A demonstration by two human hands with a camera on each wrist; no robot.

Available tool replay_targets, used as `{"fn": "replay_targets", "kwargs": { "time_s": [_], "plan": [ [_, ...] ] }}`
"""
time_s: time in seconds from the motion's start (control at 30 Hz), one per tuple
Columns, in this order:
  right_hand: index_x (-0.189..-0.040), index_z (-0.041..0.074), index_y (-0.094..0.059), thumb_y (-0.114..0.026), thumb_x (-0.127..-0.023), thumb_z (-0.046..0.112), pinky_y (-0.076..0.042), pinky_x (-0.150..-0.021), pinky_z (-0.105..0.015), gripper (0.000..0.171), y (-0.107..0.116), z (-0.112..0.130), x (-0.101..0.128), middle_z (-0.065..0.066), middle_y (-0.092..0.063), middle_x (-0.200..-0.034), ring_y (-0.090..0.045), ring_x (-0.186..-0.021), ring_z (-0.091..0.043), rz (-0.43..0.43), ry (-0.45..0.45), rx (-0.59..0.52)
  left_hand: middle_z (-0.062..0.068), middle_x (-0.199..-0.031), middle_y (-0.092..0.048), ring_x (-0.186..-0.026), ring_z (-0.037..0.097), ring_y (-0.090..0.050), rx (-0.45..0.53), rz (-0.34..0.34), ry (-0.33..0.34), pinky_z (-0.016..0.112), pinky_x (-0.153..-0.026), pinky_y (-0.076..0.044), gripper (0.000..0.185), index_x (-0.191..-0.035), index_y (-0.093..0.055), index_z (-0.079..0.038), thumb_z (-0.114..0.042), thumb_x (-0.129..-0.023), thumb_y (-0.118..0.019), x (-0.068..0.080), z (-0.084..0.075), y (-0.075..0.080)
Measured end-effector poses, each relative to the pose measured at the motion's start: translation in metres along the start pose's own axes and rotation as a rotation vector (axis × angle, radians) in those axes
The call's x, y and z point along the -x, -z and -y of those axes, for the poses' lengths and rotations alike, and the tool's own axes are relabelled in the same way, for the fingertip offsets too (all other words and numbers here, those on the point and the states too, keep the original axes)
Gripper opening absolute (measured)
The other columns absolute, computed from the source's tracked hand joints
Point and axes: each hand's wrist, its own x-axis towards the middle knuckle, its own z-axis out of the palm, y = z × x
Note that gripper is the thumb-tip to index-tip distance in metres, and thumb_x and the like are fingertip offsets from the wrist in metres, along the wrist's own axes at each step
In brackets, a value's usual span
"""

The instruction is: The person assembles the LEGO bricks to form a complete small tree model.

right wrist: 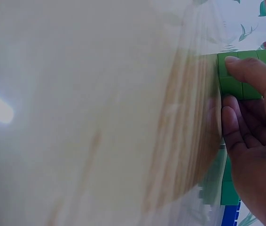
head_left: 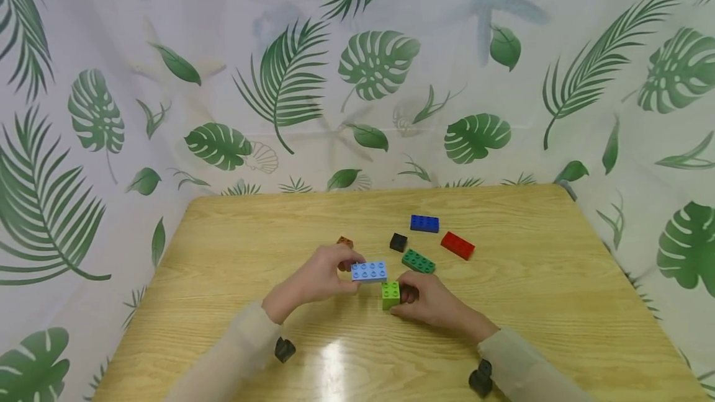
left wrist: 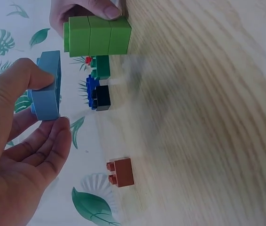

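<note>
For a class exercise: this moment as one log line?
left hand holds light blue brick; right hand grips lime stack; nearby: black brick, blue brick, red brick, green brick, brown brick

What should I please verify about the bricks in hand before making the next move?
1. Left grip on the light blue brick: ok, thumb and fingers hold it.
2. Right grip on the lime green stack: ok, thumb and fingers hold it.
3. Three stack layers seated together: ok.
4. Light blue brick apart from the stack: ok.
5. Light blue brick lined up over the stack: not ok, it's left of it.
6. Firmness of either hold: cannot tell.
</note>
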Motion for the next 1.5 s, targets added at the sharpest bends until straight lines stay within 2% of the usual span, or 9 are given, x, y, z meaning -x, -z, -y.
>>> {"fn": "replay_targets", "kwargs": {
  "time_s": [0.07, 0.27, 0.5, 0.77, 0.93, 1.13, 1.27, 1.37, 1.5],
  "plan": [
    [-0.106, 0.016, -0.071, -0.086, -0.09, 0.025, -0.049, -0.071, -0.022, 0.024, 0.0, 0.0, 0.0, -0.001, -0.064, -0.093, -0.057, -0.081, -0.011, -0.002, 0.003, -0.001, 0.006, -0.107, -0.074, -0.093, 0.031, -0.068, 0.015, 0.014, 0.006, 0.046, -0.086, -0.06, 0.035, -0.12, -0.075, -0.003, -0.009, -0.085, -0.08, 0.001, -0.001, -0.001],
    [-0.107, 0.015, -0.071, -0.086, -0.09, 0.024, -0.05, -0.071, -0.022, 0.024, -0.002, -0.003, 0.0, -0.001, -0.064, -0.093, -0.057, -0.08, -0.01, -0.006, 0.015, -0.018, 0.004, -0.109, -0.075, -0.093, 0.021, -0.068, 0.004, 0.042, 0.013, 0.035, -0.084, -0.06, 0.037, -0.121, -0.075, -0.006, -0.009, -0.085, -0.081, 0.004, -0.003, -0.006],
    [-0.107, 0.014, -0.071, -0.086, -0.089, 0.022, -0.05, -0.07, -0.023, 0.024, -0.002, -0.003, 0.0, 0.0, -0.064, -0.093, -0.057, -0.08, -0.01, -0.012, 0.017, -0.028, 0.007, -0.113, -0.075, -0.095, 0.025, -0.07, 0.007, 0.067, 0.009, 0.042, -0.084, -0.061, 0.039, -0.123, -0.075, -0.004, -0.009, -0.085, -0.081, 0.005, -0.006, -0.008],
    [-0.108, 0.013, -0.071, -0.086, -0.089, 0.021, -0.05, -0.07, -0.023, 0.025, -0.001, 0.0, 0.0, 0.001, -0.064, -0.094, -0.057, -0.08, -0.009, -0.01, 0.004, -0.04, 0.005, -0.112, -0.075, -0.095, 0.015, -0.07, -0.067, 0.089, -0.018, 0.024, -0.081, -0.057, 0.04, -0.124, -0.075, -0.005, -0.012, -0.085, -0.083, 0.006, -0.01, -0.008],
    [-0.108, 0.013, -0.071, -0.086, -0.089, 0.021, -0.05, -0.07, -0.023, 0.026, 0.0, 0.001, 0.0, 0.0, -0.064, -0.093, -0.057, -0.079, -0.009, -0.003, 0.005, -0.037, 0.004, -0.11, -0.074, -0.096, 0.013, -0.069, -0.123, 0.1, -0.042, 0.021, -0.081, -0.055, 0.04, -0.125, -0.075, -0.005, -0.014, -0.086, -0.083, 0.005, -0.014, -0.007],
    [-0.13, 0.008, -0.068, -0.088, -0.088, 0.032, -0.05, -0.073, -0.023, 0.052, 0.005, 0.007, 0.0, 0.001, -0.065, -0.099, -0.058, -0.084, -0.014, 0.019, 0.019, 0.015, 0.005, -0.109, -0.074, -0.092, 0.012, -0.067, -0.154, 0.104, -0.059, 0.02, -0.078, -0.054, 0.039, -0.123, -0.076, -0.004, -0.014, -0.086, -0.083, 0.004, -0.014, -0.007],
    [-0.137, 0.009, -0.066, -0.087, -0.088, 0.041, -0.053, -0.076, -0.028, 0.062, 0.007, 0.016, 0.001, 0.003, -0.067, -0.111, -0.061, -0.091, -0.018, -0.045, 0.098, 0.077, 0.006, -0.109, -0.074, -0.094, 0.014, -0.069, -0.165, 0.108, -0.059, 0.02, -0.078, -0.054, 0.039, -0.124, -0.076, -0.004, -0.014, -0.087, -0.083, 0.004, -0.014, -0.007],
    [-0.135, 0.014, -0.069, -0.085, -0.09, 0.039, -0.055, -0.077, -0.033, 0.054, 0.008, 0.023, 0.002, 0.004, -0.07, -0.115, -0.063, -0.094, -0.02, -0.108, 0.156, 0.104, 0.006, -0.11, -0.074, -0.094, 0.014, -0.069, -0.173, 0.106, -0.063, 0.02, -0.078, -0.054, 0.04, -0.124, -0.076, -0.005, -0.015, -0.086, -0.084, 0.004, -0.013, -0.007],
    [-0.129, 0.019, -0.073, -0.084, -0.092, 0.03, -0.055, -0.075, -0.03, 0.04, 0.008, 0.027, 0.002, 0.006, -0.073, -0.112, -0.064, -0.092, -0.016, -0.156, 0.194, 0.11, 0.004, -0.11, -0.074, -0.094, 0.014, -0.069, -0.168, 0.106, -0.056, 0.019, -0.078, -0.054, 0.041, -0.124, -0.076, -0.005, -0.017, -0.086, -0.084, 0.004, -0.014, -0.006]
  ]
}}
